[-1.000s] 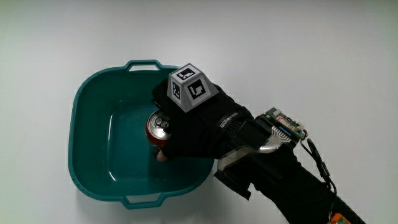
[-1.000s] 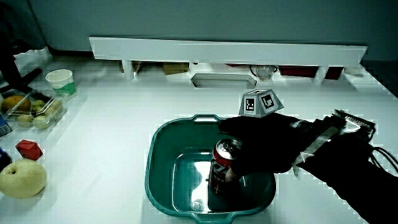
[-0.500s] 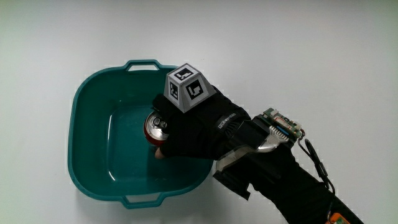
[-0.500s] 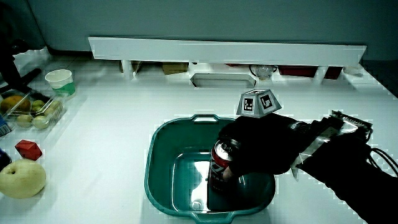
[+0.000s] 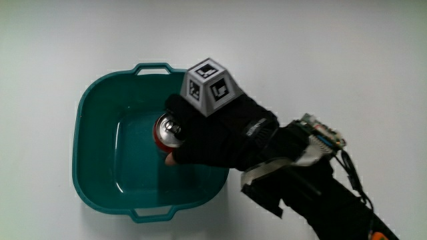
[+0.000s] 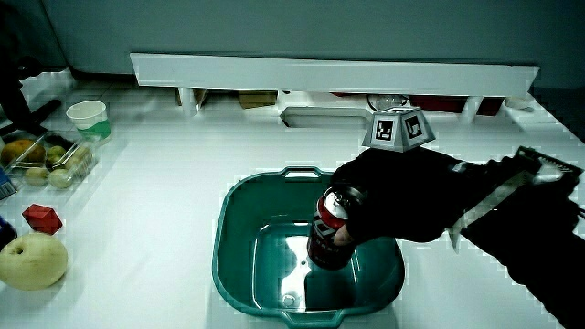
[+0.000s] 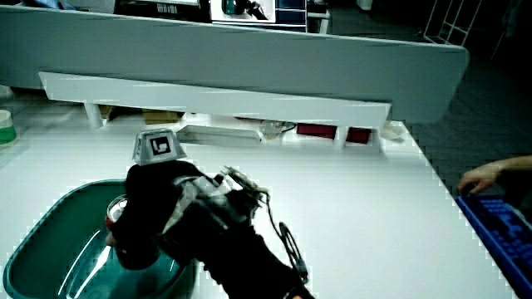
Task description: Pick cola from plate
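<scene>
Hand point(image 5: 213, 133): I see it wrapped around the can's side.
Can point(image 6: 331, 228): upright, above the tub point(image 5: 93, 113) floor, tub centre.
Handling: I judge rigid, slick, maybe heavy; grip mid-wall.
Apple point(image 6: 32, 260): nine o'clock, well apart.

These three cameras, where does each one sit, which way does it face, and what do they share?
Main view: overhead, looking straight down on the teal basin; the hand grips the cola can.
Side view: person's side, facing the low partition; hand and forearm show.
Side view: same side, angled; the patterned cube shows.
Shared: hand, can, basin.
</scene>
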{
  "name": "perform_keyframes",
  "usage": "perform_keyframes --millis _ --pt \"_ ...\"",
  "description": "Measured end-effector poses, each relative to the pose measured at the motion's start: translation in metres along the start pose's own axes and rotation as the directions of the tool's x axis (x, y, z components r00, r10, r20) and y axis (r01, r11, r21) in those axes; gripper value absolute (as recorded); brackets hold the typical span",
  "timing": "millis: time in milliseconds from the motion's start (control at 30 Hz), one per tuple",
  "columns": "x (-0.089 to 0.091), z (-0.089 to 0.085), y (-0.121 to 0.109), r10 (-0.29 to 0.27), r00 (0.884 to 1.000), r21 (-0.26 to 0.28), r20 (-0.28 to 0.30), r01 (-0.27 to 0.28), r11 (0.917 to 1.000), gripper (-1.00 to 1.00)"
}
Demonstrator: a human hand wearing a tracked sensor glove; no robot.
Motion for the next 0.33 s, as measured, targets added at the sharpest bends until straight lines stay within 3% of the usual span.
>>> perform_keyframes --millis 33,133,167,233,267,300,333 --pt "0.004 0.001 -0.003 -0.001 1.000 -0.006 0.010 0.001 1.0000 1.00" --pt "0.006 0.020 -0.031 -0.038 0.999 0.129 0.002 0.037 0.9909 1.00" --pt "0.010 0.021 -0.033 -0.066 0.998 0.132 0.018 0.063 0.9892 1.00" --pt "0.025 0.021 -0.030 0.024 0.999 0.192 0.034 -0.030 0.9810 1.00" --pt "0.028 0.024 -0.035 -0.002 0.999 0.205 0.054 -0.009 0.9788 1.00" --pt "0.020 0.034 -0.053 -0.096 0.995 0.178 -0.001 0.095 0.9795 1.00" --pt "0.024 0.035 -0.057 -0.095 0.995 0.194 -0.019 0.097 0.9763 1.00"
